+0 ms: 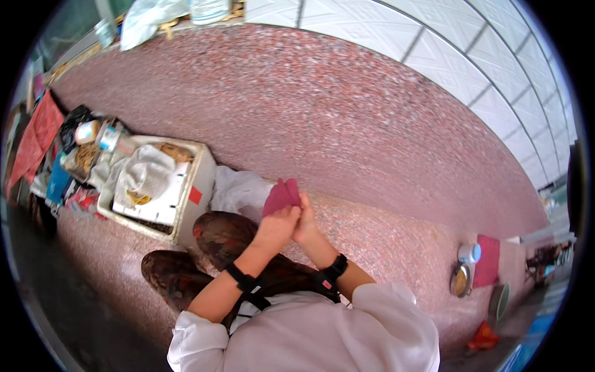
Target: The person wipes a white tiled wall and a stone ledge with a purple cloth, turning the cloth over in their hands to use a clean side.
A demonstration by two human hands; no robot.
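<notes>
A folded magenta cloth (281, 197) is held up in front of my knees. My left hand (278, 229) is closed on its lower edge, the back of the hand turned upward. Close against it, my right hand (305, 224) grips the cloth's right side, with a finger lying along the edge. The two hands touch, and the gripped part of the cloth is hidden behind the fingers. Just beyond my knees stands a white foam box (200, 204) with a red patch on its side. A crumpled white plastic bag (239, 188) lies beside the box.
A whitish sack (151, 172) sits in the foam box, with jars (109, 138) and bags behind. Rightward on the speckled stone ledge (395, 237) are a white can (469, 253), a metal bowl (460, 281), a flat magenta piece (486, 260) and a red packet (483, 335).
</notes>
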